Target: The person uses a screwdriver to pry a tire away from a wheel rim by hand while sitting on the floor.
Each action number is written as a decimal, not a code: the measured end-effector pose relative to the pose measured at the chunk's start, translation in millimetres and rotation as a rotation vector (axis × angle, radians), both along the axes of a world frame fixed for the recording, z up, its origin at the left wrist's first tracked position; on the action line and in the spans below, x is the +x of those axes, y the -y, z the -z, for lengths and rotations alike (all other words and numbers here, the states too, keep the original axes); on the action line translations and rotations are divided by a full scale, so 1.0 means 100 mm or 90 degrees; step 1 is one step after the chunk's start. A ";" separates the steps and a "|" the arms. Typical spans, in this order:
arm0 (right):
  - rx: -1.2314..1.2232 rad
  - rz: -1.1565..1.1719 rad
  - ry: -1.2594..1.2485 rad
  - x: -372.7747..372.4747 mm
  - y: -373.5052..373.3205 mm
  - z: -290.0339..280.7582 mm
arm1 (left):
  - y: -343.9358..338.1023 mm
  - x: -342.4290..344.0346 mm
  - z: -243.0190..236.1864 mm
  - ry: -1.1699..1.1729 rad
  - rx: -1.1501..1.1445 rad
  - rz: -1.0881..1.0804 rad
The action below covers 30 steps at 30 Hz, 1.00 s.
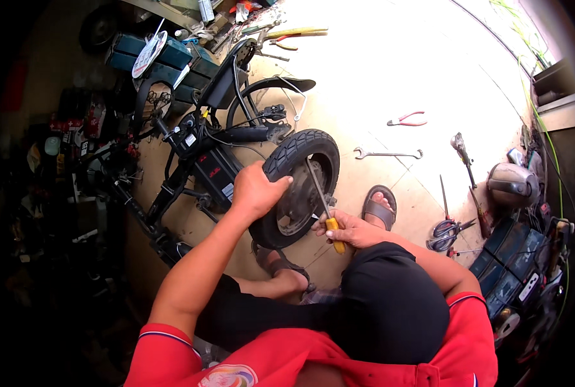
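Left hand [256, 191] clamped over the tyre [298, 149] of the small wheel [297, 193], fingers curled on the tread at ten o'clock of the hub. Right hand [352, 230] wrapped tight round the yellow-handled screwdriver [323, 205]; shaft runs toward twelve o'clock across the rim. Wheel sits between both hands. Spanner [388, 153] and red pliers [407, 119] lie well apart, at two o'clock.
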State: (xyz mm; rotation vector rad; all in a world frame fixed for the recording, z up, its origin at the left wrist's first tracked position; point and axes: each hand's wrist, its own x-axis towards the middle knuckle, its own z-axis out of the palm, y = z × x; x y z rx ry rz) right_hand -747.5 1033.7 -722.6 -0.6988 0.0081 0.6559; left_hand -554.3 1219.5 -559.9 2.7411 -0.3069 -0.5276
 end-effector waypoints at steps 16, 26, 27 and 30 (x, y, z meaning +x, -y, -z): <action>-0.027 -0.040 -0.009 0.32 -0.40 0.01 | 0.08 0.03 -0.05 -0.005 0.058 -0.026; -0.171 0.057 -0.061 0.39 -0.33 -0.09 | 0.14 0.03 -0.05 0.019 0.065 -0.020; -0.245 0.054 -0.014 0.33 -0.31 -0.08 | 0.13 0.01 -0.03 0.010 0.073 -0.022; -0.290 0.069 0.009 0.19 -0.14 0.01 | 0.09 -0.02 -0.08 0.021 0.033 -0.019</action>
